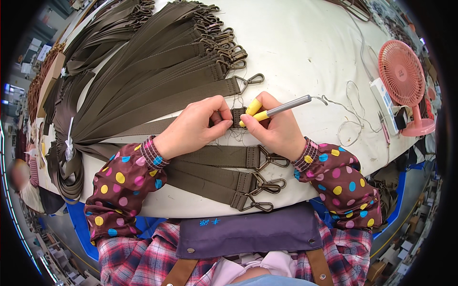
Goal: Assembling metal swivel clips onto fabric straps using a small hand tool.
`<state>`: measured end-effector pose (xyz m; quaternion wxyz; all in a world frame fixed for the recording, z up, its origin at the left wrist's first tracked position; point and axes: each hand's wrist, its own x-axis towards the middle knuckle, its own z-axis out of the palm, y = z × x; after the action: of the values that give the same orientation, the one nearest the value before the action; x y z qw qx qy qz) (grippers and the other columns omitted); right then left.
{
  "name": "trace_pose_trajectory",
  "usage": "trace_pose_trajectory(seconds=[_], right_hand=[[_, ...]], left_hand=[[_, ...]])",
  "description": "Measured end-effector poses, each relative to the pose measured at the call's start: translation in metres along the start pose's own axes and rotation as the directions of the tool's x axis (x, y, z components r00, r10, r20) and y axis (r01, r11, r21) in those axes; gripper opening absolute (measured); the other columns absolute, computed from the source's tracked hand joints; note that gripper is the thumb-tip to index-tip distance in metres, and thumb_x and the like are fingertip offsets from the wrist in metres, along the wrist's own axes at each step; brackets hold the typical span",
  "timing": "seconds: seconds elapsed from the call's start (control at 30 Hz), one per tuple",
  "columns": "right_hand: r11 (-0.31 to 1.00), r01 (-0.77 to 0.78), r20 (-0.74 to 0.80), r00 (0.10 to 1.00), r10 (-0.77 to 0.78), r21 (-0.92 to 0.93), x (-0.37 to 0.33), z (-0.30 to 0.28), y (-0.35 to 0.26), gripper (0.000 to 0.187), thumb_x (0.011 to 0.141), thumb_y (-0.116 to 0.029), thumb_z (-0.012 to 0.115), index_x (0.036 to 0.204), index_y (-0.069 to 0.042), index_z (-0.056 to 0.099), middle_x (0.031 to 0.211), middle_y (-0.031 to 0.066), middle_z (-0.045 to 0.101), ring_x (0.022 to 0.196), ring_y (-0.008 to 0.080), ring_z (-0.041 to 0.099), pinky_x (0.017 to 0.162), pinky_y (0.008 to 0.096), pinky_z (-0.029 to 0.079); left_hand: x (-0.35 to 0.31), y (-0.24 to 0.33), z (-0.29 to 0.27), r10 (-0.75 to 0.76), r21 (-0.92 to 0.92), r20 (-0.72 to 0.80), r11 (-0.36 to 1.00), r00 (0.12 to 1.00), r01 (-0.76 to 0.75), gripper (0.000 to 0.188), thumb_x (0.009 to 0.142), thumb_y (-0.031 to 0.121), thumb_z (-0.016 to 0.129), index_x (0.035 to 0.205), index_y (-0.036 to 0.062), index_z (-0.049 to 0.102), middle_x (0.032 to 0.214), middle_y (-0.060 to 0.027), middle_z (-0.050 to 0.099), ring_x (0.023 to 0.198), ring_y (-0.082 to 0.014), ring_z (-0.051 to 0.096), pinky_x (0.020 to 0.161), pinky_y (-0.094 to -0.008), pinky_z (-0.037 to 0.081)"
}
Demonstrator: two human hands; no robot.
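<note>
Head view: from where I stand, the white-covered table offers open room at one o'clock and ends at six. A sheaf of brown webbing straps crowds eleven; a pink desk fan limits two. Near the dial's centre lies the worked strap, its stitched end pinched between the left hand's thumb and fingers. It looks light and pliable, stiffer at the stitching, the surest grip. The right hand grasps a grey pen-shaped tool, wire trailing toward two.

The right grip hides the outer end of the held strap.
</note>
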<state>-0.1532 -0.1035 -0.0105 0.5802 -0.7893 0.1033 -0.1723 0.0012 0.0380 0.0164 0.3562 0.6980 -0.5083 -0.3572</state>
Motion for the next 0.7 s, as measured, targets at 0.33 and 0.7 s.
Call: trace_pose_trajectory(seconds=[0.33,0.7], right_hand=[[0.999,-0.028,0.031,0.999,0.029,-0.045,-0.0003,0.0004,-0.0011,0.019,0.088,-0.009,0.064,0.087,-0.003,0.047,0.074,-0.0001,0.053,0.063,0.0039,0.045,0.053,0.0209,0.037],[0.996,-0.012,0.025,1.0,0.014,-0.085,0.0001,0.0002,-0.0007,0.019,0.088,-0.009,0.065,0.088,-0.002,0.046,0.074,-0.0001,0.053,0.062,0.0043,0.044,0.053,0.0213,0.037]], left_hand=[[-0.0002,-0.008,0.004,0.053,-0.053,-0.001,0.997,0.999,-0.053,0.009,0.087,0.001,0.059,0.09,-0.0007,0.051,0.085,-0.0031,0.061,0.072,-0.0062,0.056,0.063,-0.0223,0.048],[0.0008,-0.0083,0.0039,0.056,-0.042,0.005,0.998,0.998,-0.056,0.01,0.088,0.001,0.059,0.09,-0.0008,0.05,0.085,-0.0037,0.061,0.072,-0.0059,0.056,0.063,-0.0224,0.049]])
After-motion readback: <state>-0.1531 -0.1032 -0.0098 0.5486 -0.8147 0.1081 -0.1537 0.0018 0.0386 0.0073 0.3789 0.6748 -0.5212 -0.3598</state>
